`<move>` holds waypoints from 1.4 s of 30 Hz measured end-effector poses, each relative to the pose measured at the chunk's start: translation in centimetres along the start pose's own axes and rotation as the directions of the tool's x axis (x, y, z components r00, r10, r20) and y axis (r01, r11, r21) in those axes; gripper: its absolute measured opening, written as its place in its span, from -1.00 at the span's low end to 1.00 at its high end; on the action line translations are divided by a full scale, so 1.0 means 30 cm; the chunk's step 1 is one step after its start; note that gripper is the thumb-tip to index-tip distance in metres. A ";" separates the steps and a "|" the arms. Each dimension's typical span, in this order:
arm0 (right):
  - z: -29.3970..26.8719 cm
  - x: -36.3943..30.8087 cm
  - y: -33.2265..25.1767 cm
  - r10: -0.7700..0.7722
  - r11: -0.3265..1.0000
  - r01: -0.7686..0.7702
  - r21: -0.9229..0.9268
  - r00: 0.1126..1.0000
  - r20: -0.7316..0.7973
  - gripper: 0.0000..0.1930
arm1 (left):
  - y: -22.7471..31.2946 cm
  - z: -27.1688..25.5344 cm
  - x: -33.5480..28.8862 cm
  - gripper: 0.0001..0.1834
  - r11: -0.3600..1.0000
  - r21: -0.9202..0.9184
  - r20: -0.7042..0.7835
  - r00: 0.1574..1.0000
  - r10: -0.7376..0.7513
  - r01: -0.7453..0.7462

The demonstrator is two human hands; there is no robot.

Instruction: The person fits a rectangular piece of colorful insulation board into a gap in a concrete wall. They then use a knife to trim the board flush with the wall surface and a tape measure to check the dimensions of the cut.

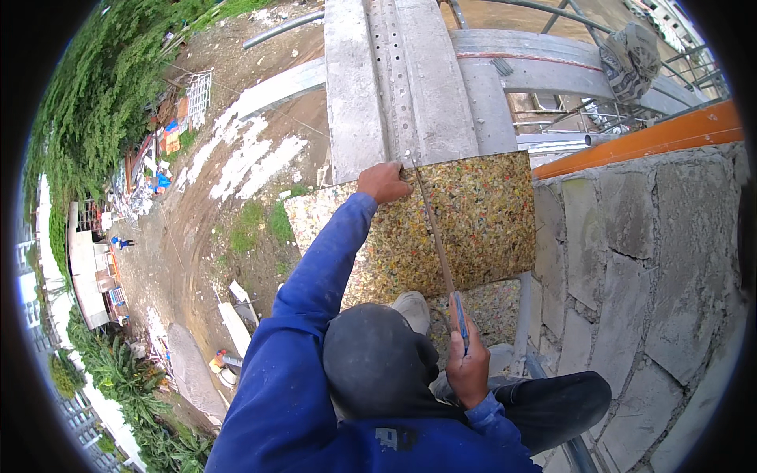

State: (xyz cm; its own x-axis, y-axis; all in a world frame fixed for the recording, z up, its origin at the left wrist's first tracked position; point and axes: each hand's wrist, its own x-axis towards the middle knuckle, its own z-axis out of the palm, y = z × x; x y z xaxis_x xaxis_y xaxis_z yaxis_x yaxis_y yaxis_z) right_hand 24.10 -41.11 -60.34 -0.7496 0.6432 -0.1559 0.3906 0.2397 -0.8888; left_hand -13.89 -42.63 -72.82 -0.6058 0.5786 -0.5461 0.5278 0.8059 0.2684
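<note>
A sheet of yellow-brown speckled foam board (481, 213) lies in front of me, its far edge over grey scaffold planks. My left hand (382, 183) is closed at that far edge, thumb toward the saw tip, gripping the board. In my right hand (468, 363), nearer my body, is the blue handle of a handsaw (435, 229). Its long, thin brownish blade is seen almost edge-on and runs across the board to the far edge beside my left hand. How deep the blade sits in the board cannot be made out.
Metal and grey planks (355, 87) stretch away ahead. A rough block wall (623, 229) rises on the right, with an orange beam (646, 142) along it. A dusty sack (631, 59) rests at far right. To the left the ground (189, 213) lies far below.
</note>
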 end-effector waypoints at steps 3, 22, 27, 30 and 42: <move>0.248 0.448 0.059 0.105 0.994 -0.104 -0.039 0.994 0.040 -0.59 | 0.024 -0.002 -0.040 -0.46 1.000 -0.004 -0.018 1.000 0.013 -0.013; 0.369 0.691 0.056 0.109 0.993 -0.114 0.035 0.988 0.106 -0.55 | 0.011 -0.017 -0.057 -0.54 0.993 -0.106 0.015 0.999 -0.043 0.044; 0.319 0.691 -0.008 0.205 0.957 -0.242 0.157 0.954 0.220 -0.55 | 0.022 0.024 -0.040 -0.58 0.996 -0.088 -0.054 0.998 -0.021 0.017; 0.307 0.739 -0.014 0.147 0.983 -0.169 0.077 0.961 0.234 -0.53 | 0.015 0.002 -0.066 -0.59 0.995 -0.096 -0.004 1.000 0.006 -0.006; 0.295 0.586 0.027 0.069 0.997 -0.075 0.034 0.988 0.138 -0.48 | 0.007 -0.030 -0.078 -0.54 0.999 0.034 -0.065 0.998 0.008 -0.005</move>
State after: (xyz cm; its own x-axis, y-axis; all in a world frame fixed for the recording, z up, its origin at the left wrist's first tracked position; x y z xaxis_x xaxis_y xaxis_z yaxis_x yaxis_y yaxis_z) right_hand 6.49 -36.04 -67.62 -0.7875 0.5514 -0.2753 0.4272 0.1663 -0.8887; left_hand -12.89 -43.69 -70.79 -0.6392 0.5916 -0.4913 0.5507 0.7981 0.2445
